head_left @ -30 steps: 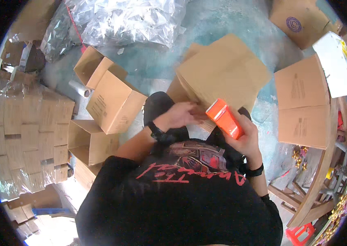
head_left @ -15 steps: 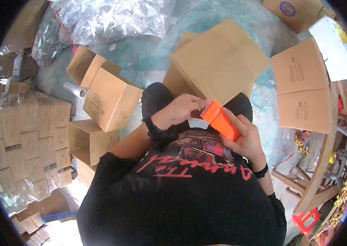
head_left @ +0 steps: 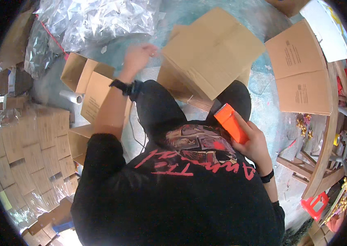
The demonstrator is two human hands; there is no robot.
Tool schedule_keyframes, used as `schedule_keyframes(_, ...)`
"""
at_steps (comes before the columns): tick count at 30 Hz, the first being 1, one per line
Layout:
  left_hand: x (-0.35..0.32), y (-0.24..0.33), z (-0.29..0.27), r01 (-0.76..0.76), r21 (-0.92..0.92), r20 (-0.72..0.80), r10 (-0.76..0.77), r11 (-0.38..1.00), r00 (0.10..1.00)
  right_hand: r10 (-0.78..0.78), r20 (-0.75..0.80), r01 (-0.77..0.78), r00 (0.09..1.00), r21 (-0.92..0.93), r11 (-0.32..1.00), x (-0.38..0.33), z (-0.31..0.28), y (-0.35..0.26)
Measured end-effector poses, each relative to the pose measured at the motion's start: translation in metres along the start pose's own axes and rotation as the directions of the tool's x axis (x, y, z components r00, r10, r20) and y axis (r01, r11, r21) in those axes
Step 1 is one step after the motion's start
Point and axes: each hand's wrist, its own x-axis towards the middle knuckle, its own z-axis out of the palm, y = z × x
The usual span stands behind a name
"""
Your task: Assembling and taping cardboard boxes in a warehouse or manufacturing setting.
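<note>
Right hand point(head_left: 252, 141) has its fingers clamped on an orange tape dispenser point(head_left: 231, 123) near the lap; left hand point(head_left: 137, 57), blurred, fingers seemingly loosely together, reaches far-left beside the cardboard box point(head_left: 212, 51)

Matt brown cardboard box point(head_left: 212, 49); smooth orange plastic tool point(head_left: 231, 123); glossy crinkled plastic bags point(head_left: 95, 20).

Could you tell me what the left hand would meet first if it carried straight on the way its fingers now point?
The left hand points up and slightly right, so it would probably meet the heap of clear plastic bags beyond it; the folded cardboard box lies just to its right. Depth is unclear.
</note>
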Motion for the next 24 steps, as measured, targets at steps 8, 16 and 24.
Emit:
schedule_keyframes(8, 0.06, -0.031, 0.011, -0.133, 0.276, -0.03, 0.147, 0.952, 0.989, 0.08, -0.018, -0.08, 0.997, 0.013, 0.997, -0.001, 0.018, 0.015)
schedule_keyframes(16, 0.077, -0.067, 0.047, 0.307, 0.023, 0.367, -0.294, 0.951, 0.882, 0.101, 0.135, -0.123, 0.986, 0.164, 0.979, 0.06, 0.02, 0.034)
schedule_keyframes(24, 0.093, -0.019, 0.07, 0.195, 0.011, 0.3, -0.189, 0.981, 0.935, -0.064, 0.454, -0.083, 0.889, 0.296, 0.952, 0.139, 0.03, 0.021)
